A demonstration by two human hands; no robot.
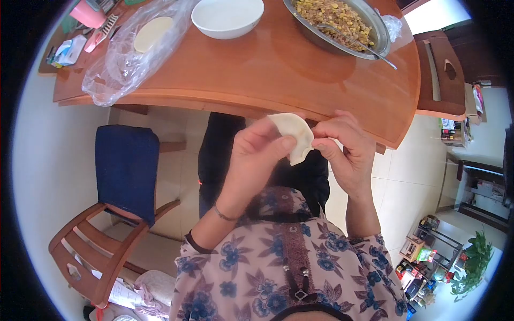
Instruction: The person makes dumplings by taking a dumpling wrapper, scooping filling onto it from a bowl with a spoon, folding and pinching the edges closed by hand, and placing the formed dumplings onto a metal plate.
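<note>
A folded, half-moon dumpling of pale dough is held up just off the table's front edge. My left hand grips its left side, thumb in front and fingers behind. At its right edge, my right hand pinches the dough rim between thumb and forefinger. On the table, a metal bowl holds chopped yellow and brown filling, with a spoon resting in it. A white bowl stands further left. Beside that, a round dough wrapper lies on or in a clear plastic bag.
The wooden table spans the top of the view. A chair with a blue cover stands at the left, another wooden chair at the right. A pink cup is at the table's back left. Shelves and a plant are lower right.
</note>
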